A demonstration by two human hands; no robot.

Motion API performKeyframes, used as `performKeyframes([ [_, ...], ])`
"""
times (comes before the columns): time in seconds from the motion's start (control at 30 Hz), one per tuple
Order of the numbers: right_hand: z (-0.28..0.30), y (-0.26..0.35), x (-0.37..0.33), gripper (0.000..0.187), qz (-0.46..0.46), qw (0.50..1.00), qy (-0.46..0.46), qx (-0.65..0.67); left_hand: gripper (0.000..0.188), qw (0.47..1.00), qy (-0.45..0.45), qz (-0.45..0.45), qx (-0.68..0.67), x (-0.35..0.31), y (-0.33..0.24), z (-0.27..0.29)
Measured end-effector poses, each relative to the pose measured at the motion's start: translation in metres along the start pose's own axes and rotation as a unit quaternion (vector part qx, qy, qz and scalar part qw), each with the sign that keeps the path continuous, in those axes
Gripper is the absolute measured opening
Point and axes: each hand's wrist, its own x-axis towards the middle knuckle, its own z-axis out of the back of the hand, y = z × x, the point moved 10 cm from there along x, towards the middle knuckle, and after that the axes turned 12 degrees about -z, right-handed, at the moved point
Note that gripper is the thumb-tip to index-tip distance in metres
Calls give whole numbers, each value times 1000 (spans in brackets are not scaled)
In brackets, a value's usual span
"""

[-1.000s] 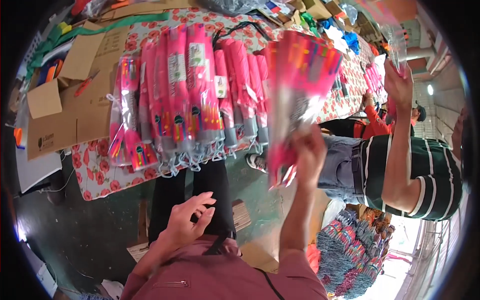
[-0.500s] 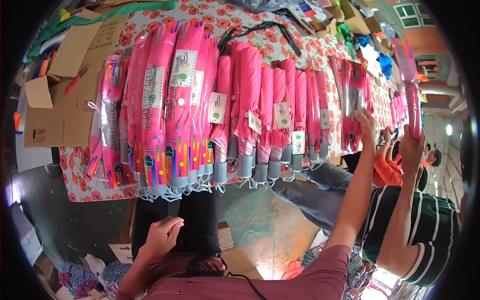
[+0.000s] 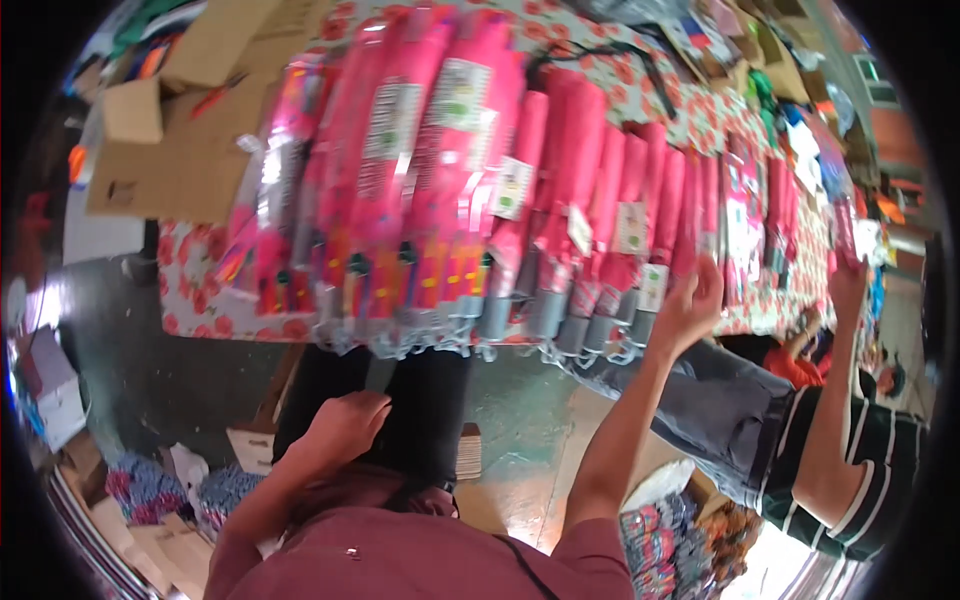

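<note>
Left hand [image 3: 348, 428] had fingers curled, no item visible; right hand [image 3: 690, 308] had fingers half-bent, nothing visibly grasped, contact uncertain; clear-sleeved pink umbrellas [image 3: 392, 170] lay ahead of left fingers, already covered; bare umbrellas [image 3: 572, 135], left of right fingers, appeared not yet sleeved

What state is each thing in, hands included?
Left hand: fingers curled in, nothing visible in it.
Right hand: partly open, nothing visible in it.
Leftmost pink umbrellas: closed, in clear sleeves.
Middle pink umbrellas: rolled closed, no sleeves visible.
Cardboard box: flaps open.
Co-worker's hand: raised, gripping a pink item.
</note>
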Motion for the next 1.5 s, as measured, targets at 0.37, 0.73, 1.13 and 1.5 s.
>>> performKeyframes([
  [0.37, 4, 89, -209, 20, 24, 983, 60, 170, 16, 937, -281, 29, -207, -61, 28, 145],
  [0.73, -62, 174, -258, 36, 58, 964, 256, 34, 19, 922, -378, 67, 45, -17, 87, 234],
  [1.13, -29, 126, -336, 37, 21, 959, 272, 69, 23, 911, -389, 64, 119, 7, 103, 195],
  [1.5, -7, 101, -353, 33, 22, 964, 252, 81, 18, 897, -408, 79, 152, 4, 75, 226],
])
